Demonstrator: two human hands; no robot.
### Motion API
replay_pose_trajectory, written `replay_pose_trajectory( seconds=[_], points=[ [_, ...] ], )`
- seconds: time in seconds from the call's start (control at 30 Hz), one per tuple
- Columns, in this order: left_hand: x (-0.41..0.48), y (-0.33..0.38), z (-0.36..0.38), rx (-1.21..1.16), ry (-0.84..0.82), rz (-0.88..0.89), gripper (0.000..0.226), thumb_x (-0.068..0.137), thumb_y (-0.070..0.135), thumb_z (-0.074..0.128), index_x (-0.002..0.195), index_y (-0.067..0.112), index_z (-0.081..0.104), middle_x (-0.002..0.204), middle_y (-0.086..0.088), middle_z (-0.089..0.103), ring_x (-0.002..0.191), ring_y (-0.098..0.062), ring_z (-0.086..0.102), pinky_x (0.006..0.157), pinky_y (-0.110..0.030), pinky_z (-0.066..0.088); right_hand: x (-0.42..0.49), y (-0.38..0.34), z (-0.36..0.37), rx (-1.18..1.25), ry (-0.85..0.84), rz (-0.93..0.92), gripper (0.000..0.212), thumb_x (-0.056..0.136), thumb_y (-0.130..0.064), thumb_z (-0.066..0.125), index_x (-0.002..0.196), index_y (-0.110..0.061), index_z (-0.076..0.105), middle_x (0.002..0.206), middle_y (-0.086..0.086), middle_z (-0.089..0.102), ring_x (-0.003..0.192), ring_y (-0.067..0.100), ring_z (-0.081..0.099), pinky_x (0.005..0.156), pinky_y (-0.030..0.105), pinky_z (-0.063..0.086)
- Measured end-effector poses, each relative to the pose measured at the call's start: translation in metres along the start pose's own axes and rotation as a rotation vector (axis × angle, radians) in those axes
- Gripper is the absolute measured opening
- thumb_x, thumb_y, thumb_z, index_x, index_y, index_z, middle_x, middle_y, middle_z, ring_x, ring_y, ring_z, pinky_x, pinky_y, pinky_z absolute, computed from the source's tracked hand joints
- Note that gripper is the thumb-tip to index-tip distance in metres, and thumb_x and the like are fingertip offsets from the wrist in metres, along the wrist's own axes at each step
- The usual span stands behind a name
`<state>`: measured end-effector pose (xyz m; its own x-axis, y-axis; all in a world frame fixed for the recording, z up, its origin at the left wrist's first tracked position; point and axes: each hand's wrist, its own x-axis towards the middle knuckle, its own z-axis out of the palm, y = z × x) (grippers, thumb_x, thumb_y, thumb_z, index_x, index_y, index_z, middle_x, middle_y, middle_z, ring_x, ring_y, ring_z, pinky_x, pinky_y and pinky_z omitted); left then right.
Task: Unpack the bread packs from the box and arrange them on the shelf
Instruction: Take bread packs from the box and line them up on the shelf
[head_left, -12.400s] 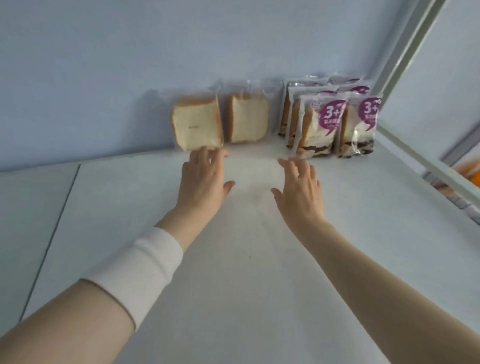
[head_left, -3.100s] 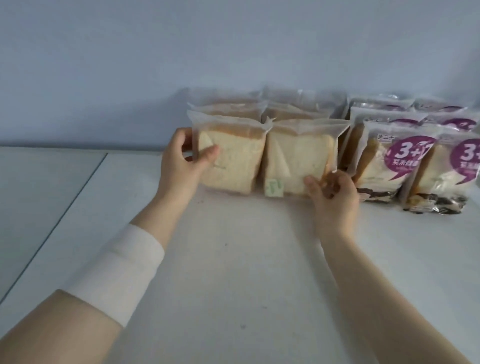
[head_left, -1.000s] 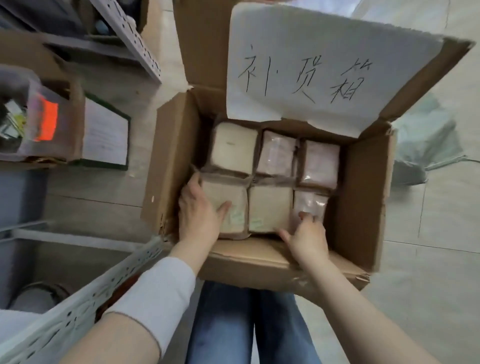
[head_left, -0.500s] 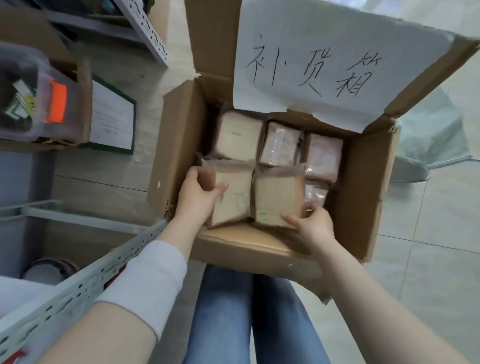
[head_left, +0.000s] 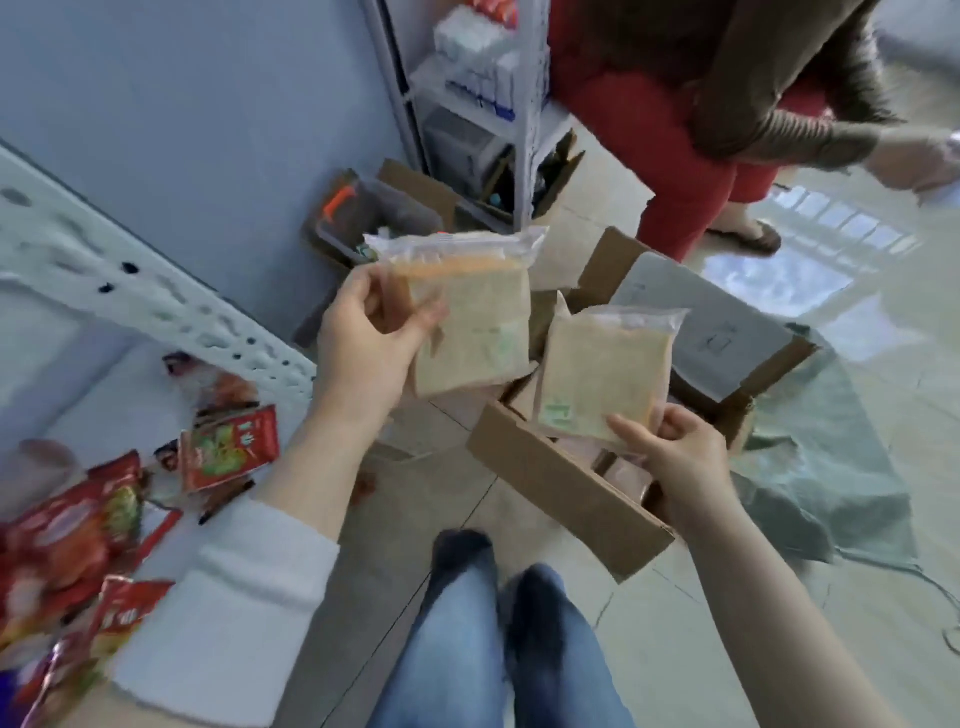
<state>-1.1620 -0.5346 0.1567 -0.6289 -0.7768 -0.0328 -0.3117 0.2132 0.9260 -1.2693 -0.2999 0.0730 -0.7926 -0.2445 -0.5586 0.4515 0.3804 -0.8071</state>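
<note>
My left hand (head_left: 371, 332) grips a clear-wrapped pack of sliced bread (head_left: 470, 322) by its left edge, held up in the air. My right hand (head_left: 675, 457) pinches a second bread pack (head_left: 602, 374) at its lower right corner, just above the open cardboard box (head_left: 561, 483) on the floor. More pinkish packs (head_left: 621, 470) lie inside the box, mostly hidden. The box's raised flap carries a white paper sheet (head_left: 706, 332).
A white perforated shelf rail (head_left: 156, 306) runs across the left, with red snack packets (head_left: 228, 447) on a lower shelf. Another person in red trousers (head_left: 670, 156) stands behind the box. A grey-green cloth (head_left: 831, 467) lies to the right. My legs (head_left: 498, 639) are below.
Both hands have lifted a bread pack each out of the box, and my view has swung up and to the left, bringing the shelf rail and another person into sight.
</note>
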Motion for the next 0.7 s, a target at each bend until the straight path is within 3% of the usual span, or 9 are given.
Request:
replay_pose_trajectory(
  seconds=[0.17, 0.3, 0.43, 0.53, 0.7],
  points=[
    [-0.058, 0.070, -0.149, -0.043, 0.249, 0.147, 0.022, 0.071, 0.034, 0.075, 0.083, 0.037, 0.057, 0.083, 0.020, 0.065, 0.077, 0.008, 0.062, 0.067, -0.008, 0.048, -0.106, -0.090, 0.059, -0.061, -0.237, -0.242, 0.027, 0.065, -0.029, 0.077, 0.088, -0.022, 0.064, 0.087, -0.005, 0.072, 0.077, 0.010, 0.070, 0.062, 0.020, 0.056],
    [-0.112, 0.086, -0.276, -0.061, 0.460, 0.216, 0.021, 0.066, 0.043, 0.072, 0.083, 0.039, 0.059, 0.081, 0.025, 0.068, 0.079, 0.006, 0.064, 0.067, -0.010, 0.048, -0.186, -0.134, 0.124, -0.134, -0.415, -0.431, 0.034, 0.058, -0.033, 0.078, 0.085, -0.017, 0.065, 0.080, -0.002, 0.073, 0.073, 0.012, 0.070, 0.065, 0.026, 0.058],
    [-0.172, 0.066, -0.399, -0.095, 0.656, 0.219, 0.018, 0.069, 0.035, 0.071, 0.081, 0.046, 0.064, 0.082, 0.026, 0.070, 0.079, 0.006, 0.065, 0.068, -0.010, 0.050, -0.261, -0.154, 0.210, -0.164, -0.561, -0.601, 0.025, 0.062, -0.024, 0.080, 0.079, -0.015, 0.064, 0.069, -0.010, 0.072, 0.062, 0.002, 0.067, 0.053, 0.013, 0.052],
    [-0.212, 0.030, -0.480, -0.110, 0.776, 0.155, 0.019, 0.070, 0.032, 0.071, 0.083, 0.044, 0.064, 0.083, 0.024, 0.070, 0.080, 0.004, 0.066, 0.067, -0.009, 0.049, -0.310, -0.158, 0.283, -0.211, -0.663, -0.657, 0.022, 0.065, -0.021, 0.080, 0.081, -0.017, 0.066, 0.072, -0.005, 0.073, 0.065, 0.007, 0.068, 0.060, 0.021, 0.055],
    [-0.219, -0.039, -0.573, -0.120, 0.871, 0.035, 0.020, 0.077, 0.016, 0.072, 0.084, 0.030, 0.059, 0.079, 0.013, 0.068, 0.069, 0.005, 0.064, 0.070, -0.021, 0.049, -0.352, -0.159, 0.409, -0.227, -0.773, -0.636, 0.020, 0.069, -0.017, 0.079, 0.083, -0.010, 0.066, 0.073, 0.000, 0.070, 0.065, 0.012, 0.065, 0.064, 0.022, 0.052]
  ],
)
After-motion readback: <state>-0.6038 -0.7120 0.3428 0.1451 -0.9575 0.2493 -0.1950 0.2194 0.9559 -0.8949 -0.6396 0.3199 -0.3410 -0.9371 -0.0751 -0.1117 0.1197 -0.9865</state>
